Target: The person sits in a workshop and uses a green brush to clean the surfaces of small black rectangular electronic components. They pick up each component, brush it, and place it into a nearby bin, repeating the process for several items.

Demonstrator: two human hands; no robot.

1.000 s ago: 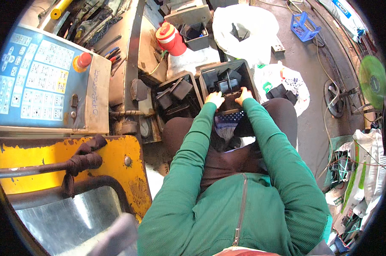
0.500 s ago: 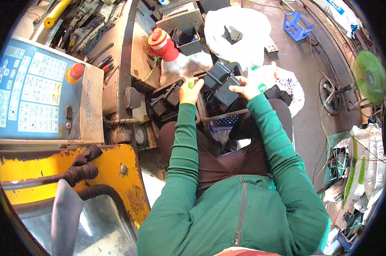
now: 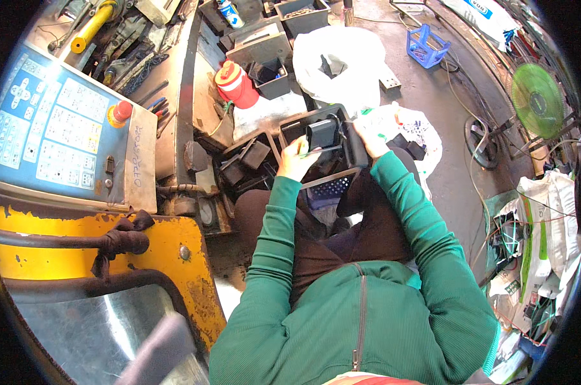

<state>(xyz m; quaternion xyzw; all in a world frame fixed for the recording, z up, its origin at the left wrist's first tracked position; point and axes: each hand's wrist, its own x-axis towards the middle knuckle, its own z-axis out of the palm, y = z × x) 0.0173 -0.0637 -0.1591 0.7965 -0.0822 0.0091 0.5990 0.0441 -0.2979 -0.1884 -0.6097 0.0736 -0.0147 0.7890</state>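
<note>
1. A black plastic crate (image 3: 351, 138) is seen resting on the lap of a seated person in green sleeves, with a blue perforated basket (image 3: 329, 190) just below its near edge.
2. The left hand (image 3: 295, 160) is closed around a thin green tool (image 3: 317, 152), which is held across the crate's near side; the fingers are curled and the tool's tip points right.
3. A black box-shaped moulded part (image 3: 321, 133) is found standing in the crate, just above the left hand and touching or almost touching the tool; which of the two cannot be told.
4. The right hand (image 3: 369, 131) is laid on the crate's right rim, fingers bent over the edge; whether something small is pinched in it cannot be told.
5. A second dark bin (image 3: 247, 160) of similar black parts is noted just left of the crate.
6. A white plastic bag (image 3: 411, 131) with dark pieces is seen beside the right hand, on the floor.
7. A red jug with an orange lid (image 3: 236, 83) is set beyond the bins, near a larger white sack (image 3: 342, 61).
8. A blue control panel (image 3: 53, 128) with a red button is mounted at far left, above yellow machine housing (image 3: 78, 247).
9. A green fan (image 3: 536, 99) is observed at far right, well apart from both hands.
</note>
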